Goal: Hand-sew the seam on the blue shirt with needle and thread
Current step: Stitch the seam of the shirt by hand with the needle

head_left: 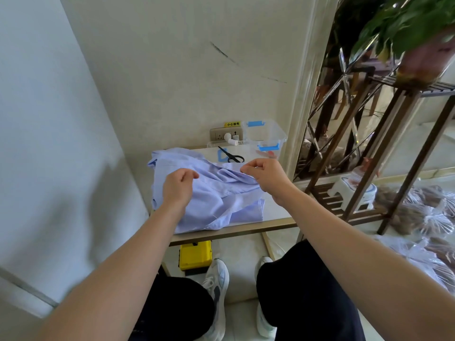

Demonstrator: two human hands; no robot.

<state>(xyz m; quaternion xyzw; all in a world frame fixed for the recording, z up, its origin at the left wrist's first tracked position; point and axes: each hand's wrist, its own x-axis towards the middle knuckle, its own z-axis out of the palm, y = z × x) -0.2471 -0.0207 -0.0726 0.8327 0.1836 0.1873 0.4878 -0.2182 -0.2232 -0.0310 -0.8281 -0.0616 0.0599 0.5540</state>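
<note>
A crumpled light blue shirt [216, 200] lies on a small white table [275, 212]. Above the shirt's left part, my left hand [178, 187] hovers with thumb and fingers curled together as in a pinch. My right hand [264, 175] is over the shirt's right upper edge, fingers also curled with the tips pressed together. Needle and thread are too thin to make out, so what either hand pinches is unclear.
Black scissors [232, 156] and a clear plastic box with blue clasps [267, 136] sit at the table's back by a wall socket [225, 135]. A yellow case [195, 254] lies under the table. A plant stand [394, 134] rises on the right.
</note>
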